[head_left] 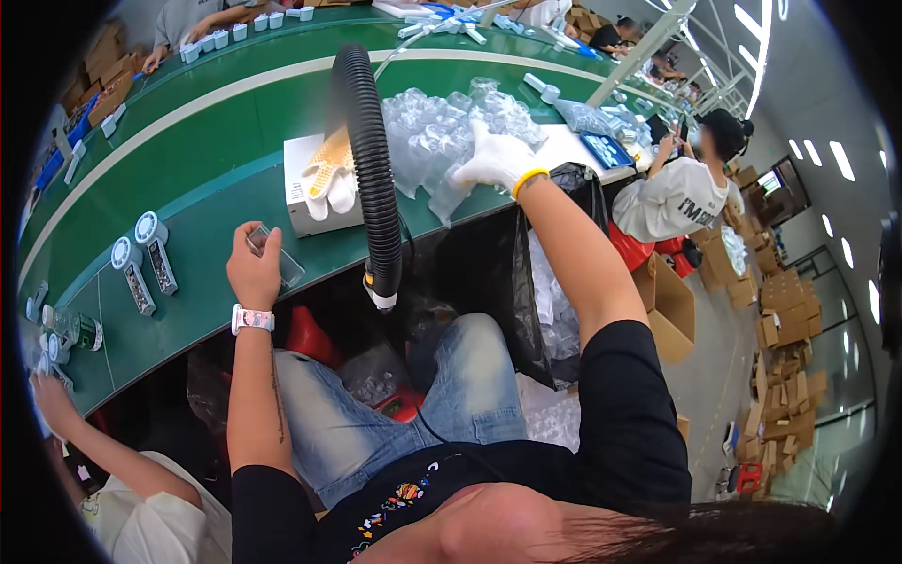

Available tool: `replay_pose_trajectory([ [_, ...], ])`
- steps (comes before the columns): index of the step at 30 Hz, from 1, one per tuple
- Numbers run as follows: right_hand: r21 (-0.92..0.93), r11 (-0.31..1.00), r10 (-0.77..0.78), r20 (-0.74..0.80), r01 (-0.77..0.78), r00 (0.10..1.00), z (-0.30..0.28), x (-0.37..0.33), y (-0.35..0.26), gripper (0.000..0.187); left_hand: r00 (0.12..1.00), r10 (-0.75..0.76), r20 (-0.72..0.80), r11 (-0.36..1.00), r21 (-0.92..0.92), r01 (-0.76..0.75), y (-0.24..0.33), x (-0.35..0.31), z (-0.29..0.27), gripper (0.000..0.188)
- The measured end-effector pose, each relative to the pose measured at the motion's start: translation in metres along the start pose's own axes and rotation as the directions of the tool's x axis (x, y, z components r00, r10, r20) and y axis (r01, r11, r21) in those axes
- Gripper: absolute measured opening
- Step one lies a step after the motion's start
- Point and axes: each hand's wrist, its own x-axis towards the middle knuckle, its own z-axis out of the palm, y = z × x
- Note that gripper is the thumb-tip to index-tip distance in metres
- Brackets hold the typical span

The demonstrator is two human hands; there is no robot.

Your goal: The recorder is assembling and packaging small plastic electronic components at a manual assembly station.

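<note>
My bare left hand [254,270], with a watch on the wrist, is closed on a clear rectangular plastic piece [292,271] above the table's near edge. My right hand [503,160] wears a white glove with a yellow cuff. It reaches onto a heap of clear plastic pieces [418,132], its thumb and fingers apart; some fingertips are hard to make out against the plastic. To the left of my left hand lie two light-blue and white devices with round heads [150,228] and narrow bodies.
A black corrugated hose [366,141] arches down between my hands, before a white box [299,188] bearing a white and yellow glove [331,179]. A black bag [540,310] hangs below my right arm. Co-workers sit at both sides; one hand [56,404] is at lower left.
</note>
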Motion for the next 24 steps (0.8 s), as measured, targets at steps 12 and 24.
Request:
replay_pose_trajectory([
  [12, 0.310, 0.936, -0.067, -0.300, 0.164, 0.952, 0.003, -0.001, 0.038, 0.097, 1.000, 0.020, 0.005, 0.999, 0.039, -0.020, -0.004, 0.000, -0.005, 0.036],
  [24, 0.951, 0.307, 0.925, -0.308, 0.036, 0.221, 0.217, -0.272, 0.385, 0.028, 0.854, 0.399, 0.335, 0.839, 0.242, -0.487, -0.124, 0.062, -0.044, 0.041],
])
